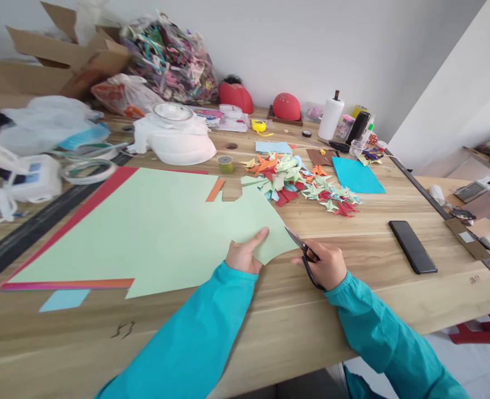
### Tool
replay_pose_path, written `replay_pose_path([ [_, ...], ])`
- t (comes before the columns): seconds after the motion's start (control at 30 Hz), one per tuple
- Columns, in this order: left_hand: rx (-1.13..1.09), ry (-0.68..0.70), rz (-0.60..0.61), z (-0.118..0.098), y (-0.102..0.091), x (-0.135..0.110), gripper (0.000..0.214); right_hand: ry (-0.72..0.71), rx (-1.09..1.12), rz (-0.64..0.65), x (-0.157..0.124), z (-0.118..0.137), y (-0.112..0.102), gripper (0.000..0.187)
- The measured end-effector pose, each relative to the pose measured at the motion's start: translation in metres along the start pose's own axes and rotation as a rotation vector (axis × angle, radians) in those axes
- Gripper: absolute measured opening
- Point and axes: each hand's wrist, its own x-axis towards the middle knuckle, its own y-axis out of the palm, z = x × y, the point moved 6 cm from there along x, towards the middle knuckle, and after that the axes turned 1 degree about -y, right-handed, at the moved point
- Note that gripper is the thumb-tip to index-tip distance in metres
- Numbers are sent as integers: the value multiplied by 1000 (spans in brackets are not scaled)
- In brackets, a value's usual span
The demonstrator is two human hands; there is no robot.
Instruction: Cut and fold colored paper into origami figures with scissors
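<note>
Two teal sleeves (203, 338) come nearest to me, running up from the bottom edge to a pair of hands held apart at centre and right of centre. I have the left hand (245, 256) pinched on the pale green paper (275, 221), thumb on top, and the right hand (327, 265) wrapped around the handles of the scissors (305, 256), whose blades meet the paper's right edge. Whether this piece joins the large pale green sheet (124, 233) at left, I cannot tell. I judge the paper light, fairly stiff yet quick to crease or tear; I would grip it flat near the cutting edge, clear of the blades. The scissors should feel firm and easily steered, best taken by the loops. Counting, I get one pair of scissors, one phone (413, 247) at right, one bright blue sheet (358, 175) and two red domes (287, 107) at upper centre; the folded paper shapes (289, 178) overlap too much to number.
</note>
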Motion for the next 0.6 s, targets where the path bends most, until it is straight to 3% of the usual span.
replay_pose_path([
  [0.6,11,-6,-33,-1,1,-3,60,1,-4,-1,0,1,-1,48],
])
